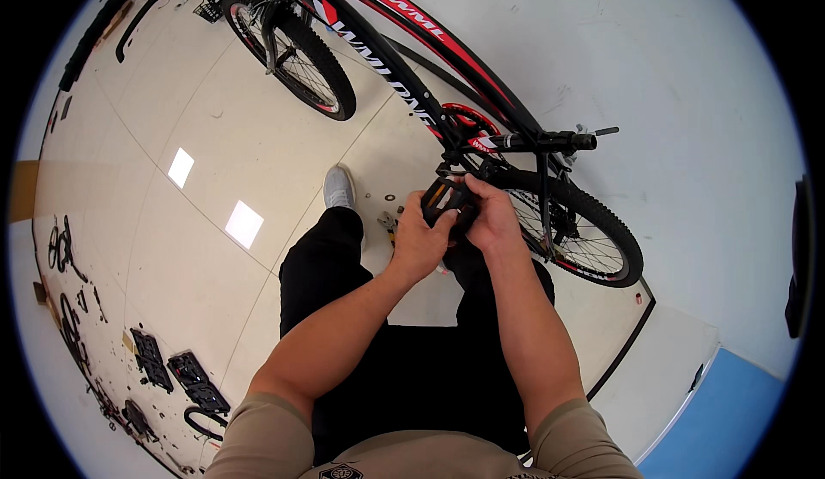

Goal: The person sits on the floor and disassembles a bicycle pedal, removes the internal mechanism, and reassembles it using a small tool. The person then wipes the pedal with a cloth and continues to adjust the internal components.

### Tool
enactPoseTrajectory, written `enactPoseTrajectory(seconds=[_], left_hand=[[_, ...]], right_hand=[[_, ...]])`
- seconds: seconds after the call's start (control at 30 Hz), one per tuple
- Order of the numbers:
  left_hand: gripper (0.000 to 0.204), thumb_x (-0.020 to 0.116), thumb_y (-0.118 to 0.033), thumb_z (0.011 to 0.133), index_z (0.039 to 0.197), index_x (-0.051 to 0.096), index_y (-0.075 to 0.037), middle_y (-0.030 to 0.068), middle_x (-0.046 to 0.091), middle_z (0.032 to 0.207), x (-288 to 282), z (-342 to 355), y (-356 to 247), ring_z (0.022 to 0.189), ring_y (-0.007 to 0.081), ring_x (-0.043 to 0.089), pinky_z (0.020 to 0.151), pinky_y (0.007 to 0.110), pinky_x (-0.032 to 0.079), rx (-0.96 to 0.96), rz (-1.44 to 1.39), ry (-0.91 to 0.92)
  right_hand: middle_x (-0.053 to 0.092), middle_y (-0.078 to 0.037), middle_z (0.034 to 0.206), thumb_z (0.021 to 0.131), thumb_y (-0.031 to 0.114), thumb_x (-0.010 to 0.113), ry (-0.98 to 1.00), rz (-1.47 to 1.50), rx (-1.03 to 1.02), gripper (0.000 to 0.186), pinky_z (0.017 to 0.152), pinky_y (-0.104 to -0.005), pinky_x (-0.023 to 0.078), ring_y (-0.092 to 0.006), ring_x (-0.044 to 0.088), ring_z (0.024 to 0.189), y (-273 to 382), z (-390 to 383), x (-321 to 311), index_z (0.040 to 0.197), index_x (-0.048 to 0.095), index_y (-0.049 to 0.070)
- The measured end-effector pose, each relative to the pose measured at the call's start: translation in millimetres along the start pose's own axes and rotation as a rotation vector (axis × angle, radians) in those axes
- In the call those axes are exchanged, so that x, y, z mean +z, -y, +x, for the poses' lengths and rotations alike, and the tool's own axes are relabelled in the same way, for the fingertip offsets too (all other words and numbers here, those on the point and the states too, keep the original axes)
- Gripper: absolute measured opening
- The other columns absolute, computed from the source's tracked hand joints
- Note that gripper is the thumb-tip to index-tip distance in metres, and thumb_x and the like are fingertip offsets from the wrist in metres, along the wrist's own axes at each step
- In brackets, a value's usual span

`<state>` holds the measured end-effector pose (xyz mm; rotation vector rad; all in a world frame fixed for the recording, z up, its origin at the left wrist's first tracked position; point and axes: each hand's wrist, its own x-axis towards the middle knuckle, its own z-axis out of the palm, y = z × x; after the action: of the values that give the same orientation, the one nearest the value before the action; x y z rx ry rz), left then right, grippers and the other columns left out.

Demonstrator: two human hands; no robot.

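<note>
Both hands are closed around a black bicycle pedal (pixel 447 197) with an orange reflector strip, in front of my knees. My left hand (pixel 419 243) grips its left and near side, with the thumb across it. From the right, my right hand (pixel 494 214) wraps its fingers round the pedal's other end. Just beyond the pedal is the lower part of a black, red and white bicycle (pixel 404 88), by its red chainring (pixel 471 122). Whether the pedal is joined to the crank is hidden by my fingers.
The bicycle stands against a white wall (pixel 679 92), its rear wheel (pixel 593 230) close to my right knee. Pliers (pixel 388 221) and a small ring (pixel 390 197) lie by my grey shoe (pixel 339 187). Opened black tool cases (pixel 198 383) and several loose parts lie at the left.
</note>
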<state>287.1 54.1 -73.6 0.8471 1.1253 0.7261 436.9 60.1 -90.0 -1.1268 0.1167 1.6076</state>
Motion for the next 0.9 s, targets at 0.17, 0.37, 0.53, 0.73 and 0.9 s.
enactPoseTrajectory(seconds=[0.17, 0.37, 0.53, 0.73, 0.9], left_hand=[[0.036, 0.063, -0.006, 0.095, 0.121, 0.041, 0.006, 0.0169, 0.066, 0.102, 1.8, -0.5, -4.4, 0.085, 0.0202, 0.07, 0.063, 0.032, 0.063, -0.004, 0.079, -0.003], [0.033, 0.064, -0.008, 0.095, 0.118, 0.043, 0.004, 0.0166, 0.065, 0.103, 0.0, 0.7, -2.7, 0.089, 0.0208, 0.069, 0.064, 0.035, 0.064, -0.059, -0.094, 0.008], [0.032, 0.064, -0.012, 0.096, 0.116, 0.043, 0.002, 0.0156, 0.065, 0.102, -2.3, 0.8, -3.6, 0.091, 0.0229, 0.069, 0.067, 0.039, 0.064, -0.174, -0.289, 0.064], [0.027, 0.063, -0.014, 0.096, 0.114, 0.047, -0.002, 0.0118, 0.064, 0.098, -6.9, 2.3, -4.6, 0.087, 0.022, 0.066, 0.069, 0.04, 0.061, -0.274, -0.418, 0.114], [0.024, 0.062, -0.015, 0.097, 0.114, 0.049, -0.004, 0.0096, 0.064, 0.095, -8.5, 5.3, -7.4, 0.086, 0.0206, 0.065, 0.066, 0.038, 0.059, -0.328, -0.424, 0.104]], right_hand=[[0.066, -0.01, 0.1, 0.097, 0.021, 0.061, -0.074, -0.029, 0.006, 0.024, 0.08, -0.0361, 0.053, -0.021, 0.063, 0.092, -0.4, 0.0, 0.5, 0.104, 0.066, -0.002], [0.067, -0.01, 0.105, 0.098, 0.021, 0.057, 0.003, -0.028, -0.014, 0.024, 0.076, -0.037, 0.053, -0.0199, 0.06, 0.098, 3.6, -13.7, 9.1, 0.105, 0.066, 0.0], [0.066, -0.008, 0.103, 0.098, 0.021, 0.058, -0.026, -0.07, 0.019, 0.022, 0.073, -0.0371, 0.053, -0.0191, 0.06, 0.094, 5.7, -9.9, 2.9, 0.105, 0.067, 0.002], [0.067, -0.009, 0.109, 0.098, 0.021, 0.058, -0.021, -0.027, 0.046, 0.023, 0.076, -0.0381, 0.053, -0.0201, 0.061, 0.098, 4.5, -13.5, 7.3, 0.111, 0.065, 0.004], [0.068, -0.011, 0.113, 0.098, 0.023, 0.058, 0.031, 0.023, 0.038, 0.026, 0.081, -0.0398, 0.054, -0.0239, 0.064, 0.1, 3.1, -14.5, 8.7, 0.113, 0.063, 0.003]])
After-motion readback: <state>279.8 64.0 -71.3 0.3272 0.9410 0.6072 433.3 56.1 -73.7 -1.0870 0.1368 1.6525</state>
